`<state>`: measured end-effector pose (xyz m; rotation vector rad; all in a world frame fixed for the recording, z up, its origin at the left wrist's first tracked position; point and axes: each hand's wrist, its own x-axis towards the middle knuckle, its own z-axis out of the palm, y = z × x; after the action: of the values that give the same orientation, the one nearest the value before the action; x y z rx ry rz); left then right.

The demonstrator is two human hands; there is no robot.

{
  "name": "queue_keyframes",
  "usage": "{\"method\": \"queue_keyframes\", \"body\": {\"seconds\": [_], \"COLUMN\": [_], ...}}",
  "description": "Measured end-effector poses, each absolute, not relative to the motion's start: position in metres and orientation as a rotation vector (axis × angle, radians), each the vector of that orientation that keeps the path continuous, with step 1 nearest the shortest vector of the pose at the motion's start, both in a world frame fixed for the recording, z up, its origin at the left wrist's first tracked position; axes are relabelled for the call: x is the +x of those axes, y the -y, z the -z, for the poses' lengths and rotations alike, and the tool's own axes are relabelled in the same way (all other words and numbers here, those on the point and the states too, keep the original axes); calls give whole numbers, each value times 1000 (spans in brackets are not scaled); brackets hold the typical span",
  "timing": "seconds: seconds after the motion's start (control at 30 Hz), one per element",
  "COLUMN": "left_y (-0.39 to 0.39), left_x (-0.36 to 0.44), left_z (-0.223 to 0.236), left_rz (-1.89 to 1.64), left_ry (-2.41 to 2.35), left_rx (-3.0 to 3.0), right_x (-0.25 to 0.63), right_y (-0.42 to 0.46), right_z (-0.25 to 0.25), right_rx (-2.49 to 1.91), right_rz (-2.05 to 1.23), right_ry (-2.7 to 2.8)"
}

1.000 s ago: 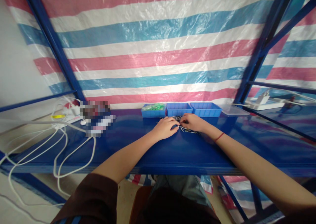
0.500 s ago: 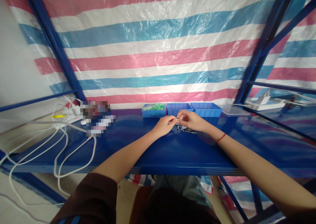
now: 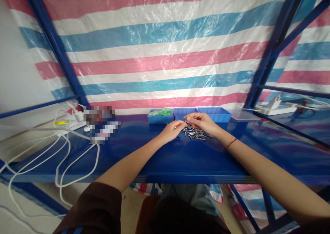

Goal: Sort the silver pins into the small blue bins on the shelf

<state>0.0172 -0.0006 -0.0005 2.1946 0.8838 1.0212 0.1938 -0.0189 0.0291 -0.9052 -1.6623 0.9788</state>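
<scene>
On the blue table lies a pile of small slim silvery metal pieces (image 3: pixel 196 133), too small for me to tell their kind. My left hand (image 3: pixel 173 130) is closed at the pile's left edge, thumb and forefinger pressed together. What it pinches, if anything, cannot be made out. Just above the pile, my right hand (image 3: pixel 202 123) is also closed, its thumb against its curled fingers. Anything between those fingertips is hidden or too small to see. The two hands are close together, with a small gap between their fingertips.
Behind the hands stand three blue bins: the left bin (image 3: pixel 154 119) holds green-looking packets, beside a middle bin (image 3: pixel 184 110) and a right bin (image 3: pixel 219 117). A clear plastic lid (image 3: pixel 246 115) lies to their right. White cables (image 3: pixel 97 158) trail over the table's left side.
My right hand has lifted slightly up and away from my left hand, so their fingertips have come apart. More of the metal pile shows between them.
</scene>
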Motion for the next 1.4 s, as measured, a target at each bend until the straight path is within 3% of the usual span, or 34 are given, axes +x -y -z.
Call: {"method": "queue_keyframes", "body": {"seconds": [0.3, 0.9, 1.03, 1.2, 1.4], "left_y": [1, -2, -3, -4, 2], "left_x": [17, 14, 14, 14, 9], "left_z": [1, 0, 0, 1, 1], "left_rz": [-1104, -1347, -1325, -1280, -1017], "left_ry": [-908, -973, -987, -1063, -1012], "left_rx": [2227, 2080, 2117, 2141, 2523], "right_x": [188, 194, 194, 198, 234], "right_y": [21, 14, 13, 5, -17], "right_z": [-28, -26, -23, -21, -14], "right_rx": [-866, -1008, -1026, -1175, -1353], "right_rz": [-902, -438, -508, -678, -559], "right_ry": [1790, 1933, 1993, 1693, 1061]}}
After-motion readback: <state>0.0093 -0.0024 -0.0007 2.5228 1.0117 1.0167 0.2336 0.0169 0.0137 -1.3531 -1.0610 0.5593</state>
